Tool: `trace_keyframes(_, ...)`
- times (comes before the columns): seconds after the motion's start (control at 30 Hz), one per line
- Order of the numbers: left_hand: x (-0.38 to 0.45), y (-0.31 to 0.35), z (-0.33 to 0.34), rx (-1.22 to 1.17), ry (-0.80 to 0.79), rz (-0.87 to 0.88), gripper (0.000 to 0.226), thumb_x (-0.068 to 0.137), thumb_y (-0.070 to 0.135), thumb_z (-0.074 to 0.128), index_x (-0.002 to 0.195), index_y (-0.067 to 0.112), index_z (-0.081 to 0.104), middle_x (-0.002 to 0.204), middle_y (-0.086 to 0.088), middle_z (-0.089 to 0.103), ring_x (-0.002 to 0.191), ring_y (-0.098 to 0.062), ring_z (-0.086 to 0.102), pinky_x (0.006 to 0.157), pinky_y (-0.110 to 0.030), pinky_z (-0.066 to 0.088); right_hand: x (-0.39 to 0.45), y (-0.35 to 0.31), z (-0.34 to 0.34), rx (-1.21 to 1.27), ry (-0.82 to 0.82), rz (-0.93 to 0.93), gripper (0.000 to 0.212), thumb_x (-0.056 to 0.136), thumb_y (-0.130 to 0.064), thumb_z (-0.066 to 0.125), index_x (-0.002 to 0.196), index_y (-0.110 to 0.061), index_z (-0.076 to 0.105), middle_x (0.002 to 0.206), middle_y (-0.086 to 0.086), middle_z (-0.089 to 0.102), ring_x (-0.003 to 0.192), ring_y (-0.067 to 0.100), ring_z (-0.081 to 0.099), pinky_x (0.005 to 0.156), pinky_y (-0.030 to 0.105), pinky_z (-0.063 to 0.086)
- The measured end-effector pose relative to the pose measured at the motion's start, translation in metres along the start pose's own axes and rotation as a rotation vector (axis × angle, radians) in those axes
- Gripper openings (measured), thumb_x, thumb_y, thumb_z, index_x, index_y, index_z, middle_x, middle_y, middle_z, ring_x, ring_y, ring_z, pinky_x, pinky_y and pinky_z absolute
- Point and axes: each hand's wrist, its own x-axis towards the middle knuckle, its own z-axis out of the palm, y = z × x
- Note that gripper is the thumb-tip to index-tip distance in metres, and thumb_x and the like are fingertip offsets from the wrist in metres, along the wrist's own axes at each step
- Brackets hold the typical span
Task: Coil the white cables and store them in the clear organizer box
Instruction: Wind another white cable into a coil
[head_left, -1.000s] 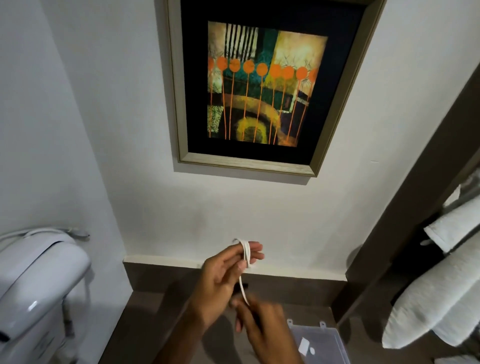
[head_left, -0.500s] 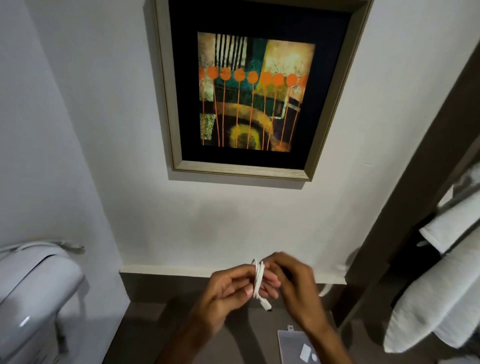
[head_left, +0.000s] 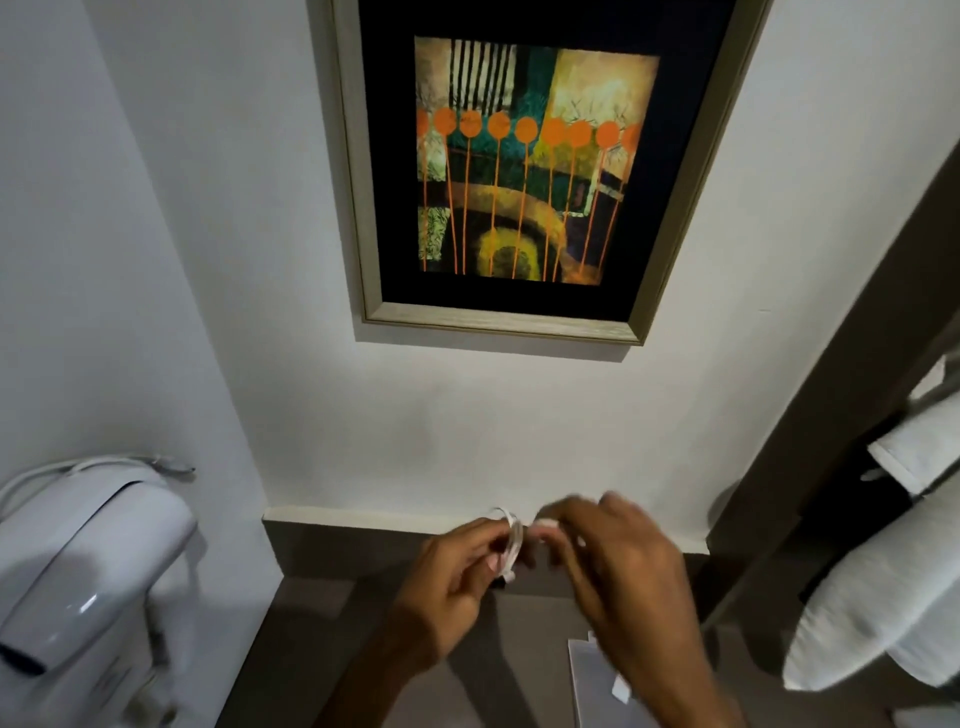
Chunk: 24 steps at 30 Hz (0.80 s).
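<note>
1. The left hand (head_left: 457, 582) pinches a small bundle of white cable (head_left: 510, 545) in its fingers (head_left: 493, 540). The loops stand up in the air, above the brown worktop (head_left: 322, 623) near its back edge.
2. The right hand (head_left: 623, 571) is just beside the loops. It is blurry, so I cannot tell if its fingers are closed on the cable end.
3. To coil well, keep the left pinch tight so the loops do not spring open.
4. Wind the loose end round the middle of the loops, snug but not hard.
5. The clear organizer box (head_left: 597, 686) sits below the right hand, near the front of the worktop. The coil should go in there once it is tied.
</note>
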Motion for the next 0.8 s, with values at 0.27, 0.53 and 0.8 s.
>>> trace_keyframes(0.27,-0.003,0.041,0.007,-0.427,-0.106,0.089,0.032,0.101,0.003,0.046,0.121,-0.005,0.070,0.118,-0.020,0.077,0.105,-0.032,0.076,0.095,-0.027,0.058,0.009,0.031,0.043,0.654,-0.054,0.382,0.019,0.099,-0.007,0.064,0.089,-0.016,0.076,0.083,0.001,0.077,0.081,0.023,0.072,0.075,0.048,0.057)
trace_keyframes(0.53,0.002,0.015,0.009,-0.262,0.114,0.022,0.039,0.108,-0.006,0.039,0.127,0.010,0.069,0.127,-0.002,0.076,0.121,-0.019,0.073,0.107,-0.028,0.057,-0.040,-0.020,0.063,0.531,-0.125,0.617,0.022,0.091,-0.023,0.078,0.088,-0.044,0.076,0.070,-0.006,0.076,0.066,0.009,0.074,0.064,0.022,0.064)
trace_keyframes(0.8,0.003,0.016,0.034,-0.026,0.317,0.012,0.044,0.107,-0.002,0.043,0.124,0.028,0.070,0.122,0.018,0.076,0.122,-0.003,0.069,0.110,-0.031,0.054,-0.040,-0.038,0.050,0.484,0.078,0.695,0.059,0.080,-0.022,0.090,0.106,-0.039,0.040,0.076,-0.026,0.078,0.055,0.004,0.076,0.062,0.026,0.066)
